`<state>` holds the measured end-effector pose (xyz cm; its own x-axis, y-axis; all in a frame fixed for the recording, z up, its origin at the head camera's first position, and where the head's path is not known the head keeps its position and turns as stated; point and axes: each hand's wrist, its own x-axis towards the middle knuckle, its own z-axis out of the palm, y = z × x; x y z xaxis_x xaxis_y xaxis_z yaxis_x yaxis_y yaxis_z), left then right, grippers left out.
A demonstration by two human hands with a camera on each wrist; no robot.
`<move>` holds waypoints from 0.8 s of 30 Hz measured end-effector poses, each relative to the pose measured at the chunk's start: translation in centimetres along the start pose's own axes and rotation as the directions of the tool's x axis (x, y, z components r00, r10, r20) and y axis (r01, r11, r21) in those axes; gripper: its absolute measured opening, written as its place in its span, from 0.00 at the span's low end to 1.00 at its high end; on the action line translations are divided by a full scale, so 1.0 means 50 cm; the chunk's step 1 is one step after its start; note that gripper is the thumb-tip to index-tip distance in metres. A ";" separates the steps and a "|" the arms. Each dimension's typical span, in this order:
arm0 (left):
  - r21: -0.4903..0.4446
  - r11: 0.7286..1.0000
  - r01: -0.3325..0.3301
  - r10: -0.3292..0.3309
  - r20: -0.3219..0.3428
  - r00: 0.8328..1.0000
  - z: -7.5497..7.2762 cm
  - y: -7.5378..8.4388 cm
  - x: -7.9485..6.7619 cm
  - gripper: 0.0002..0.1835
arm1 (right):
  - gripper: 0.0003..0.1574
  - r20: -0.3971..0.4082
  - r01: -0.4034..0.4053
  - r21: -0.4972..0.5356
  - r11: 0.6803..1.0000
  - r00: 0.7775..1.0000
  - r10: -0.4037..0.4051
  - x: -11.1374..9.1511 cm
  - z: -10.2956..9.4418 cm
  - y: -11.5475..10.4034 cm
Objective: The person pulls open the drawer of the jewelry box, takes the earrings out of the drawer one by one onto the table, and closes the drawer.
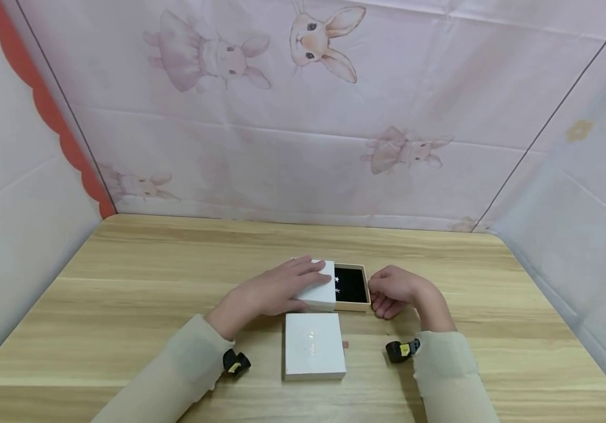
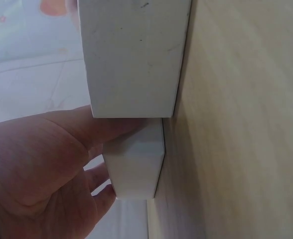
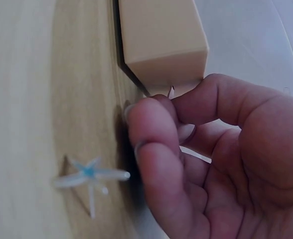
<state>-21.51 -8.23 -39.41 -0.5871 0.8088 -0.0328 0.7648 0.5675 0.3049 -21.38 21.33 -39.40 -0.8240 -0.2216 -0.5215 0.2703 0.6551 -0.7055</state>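
Note:
A drawer-style jewelry box with a white sleeve (image 1: 325, 296) lies on the table, its tan drawer (image 1: 353, 306) partly out to the right. Inside the drawer, a black insert (image 1: 353, 285) bears small star-shaped pieces beside the sleeve's edge. My left hand (image 1: 284, 288) grips the sleeve, fingers over the top and thumb along the near side. At the drawer's right end, my right hand (image 1: 393, 291) pinches the small pull tab (image 3: 171, 92), mostly hidden by the fingers. A second white box (image 1: 313, 346), closed, lies just nearer, with a pinkish tab (image 1: 346, 345) at its right side.
A small clear star-shaped piece with a blue centre (image 3: 89, 172) lies on the wooden table (image 1: 150, 294), close to the right hand. A rabbit-print cloth (image 1: 282, 164) hangs behind the table, and pale cloth walls flank it.

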 end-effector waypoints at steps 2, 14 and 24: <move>0.003 1.000 0.001 -0.001 0.000 1.000 0.001 -0.001 0.000 0.35 | 0.15 -0.004 -0.005 0.001 1.000 1.000 0.005 0.000 0.000 0.000; 0.001 1.000 0.007 -0.007 0.006 1.000 0.003 0.001 -0.002 0.35 | 0.15 -0.024 -0.001 -0.069 0.998 1.000 -0.001 -0.007 0.008 -0.005; -0.007 1.000 0.008 -0.008 0.014 1.000 -0.002 0.004 -0.004 0.35 | 0.19 -0.201 0.067 -0.296 0.953 0.971 -0.131 -0.026 -0.005 -0.028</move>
<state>-21.27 -8.28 -39.26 -0.5893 0.8065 -0.0484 0.7582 0.5727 0.3117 -20.84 20.86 -37.61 -0.9354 -0.1555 -0.3175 0.0549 0.8234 -0.5648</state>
